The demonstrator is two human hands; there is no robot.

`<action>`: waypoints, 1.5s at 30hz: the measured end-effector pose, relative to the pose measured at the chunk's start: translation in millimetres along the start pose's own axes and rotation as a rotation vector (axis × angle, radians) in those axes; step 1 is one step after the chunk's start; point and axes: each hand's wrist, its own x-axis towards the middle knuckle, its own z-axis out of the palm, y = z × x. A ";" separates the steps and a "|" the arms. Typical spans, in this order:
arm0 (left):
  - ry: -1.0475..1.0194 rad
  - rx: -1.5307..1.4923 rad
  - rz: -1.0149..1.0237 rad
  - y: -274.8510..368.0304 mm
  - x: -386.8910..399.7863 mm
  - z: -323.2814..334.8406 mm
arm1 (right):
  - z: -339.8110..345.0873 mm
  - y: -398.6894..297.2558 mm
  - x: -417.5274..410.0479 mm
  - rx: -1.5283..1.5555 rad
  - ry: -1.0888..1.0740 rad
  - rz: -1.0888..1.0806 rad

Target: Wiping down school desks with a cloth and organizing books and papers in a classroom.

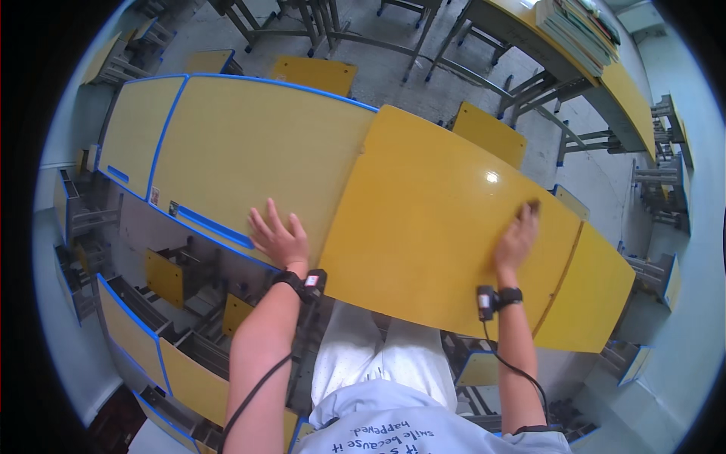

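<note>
My left hand [282,239] rests with its fingers spread on a pale desktop [255,153] edged in blue, close to its blue pencil groove [215,227]. Nothing is held in it. Over the glossy yellow desktop [414,227] on the right, my right hand [517,241] is slightly blurred. At its fingertips is a small dark brown object [532,206], pressed to or just above the surface; its kind is too small and blurred to tell. The yellow desktop butts against the pale one, and a seam divides it from another yellow desktop [595,289].
Each wrist wears a strapped device with a cable. A stack of books [578,37] stands on a desk at the upper right. Yellow stools [490,133] and metal desk legs stand beyond the row. More blue-edged desks [193,374] lie behind me at lower left.
</note>
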 end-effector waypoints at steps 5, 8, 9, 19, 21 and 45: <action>-0.033 0.004 0.007 12.9 -0.6 -2.5 | 53.5 -186.3 0.8 0.390 -0.172 -0.395; -0.030 -0.026 -0.001 19.9 1.1 -8.4 | 60.7 -233.0 -34.3 0.501 -0.322 -0.585; -0.021 -0.024 -0.004 14.5 4.9 -6.3 | 57.3 -235.7 -57.4 0.531 -0.423 -0.697; 0.009 0.000 0.002 6.6 6.8 4.4 | -33.1 -147.5 -174.3 0.344 -0.843 -1.252; 0.030 -0.010 0.012 9.9 8.1 7.8 | -38.9 -130.5 -160.6 0.360 -0.743 -1.133; 0.063 0.016 0.063 10.9 13.2 22.3 | 15.3 -205.7 -163.8 0.595 -0.426 -0.589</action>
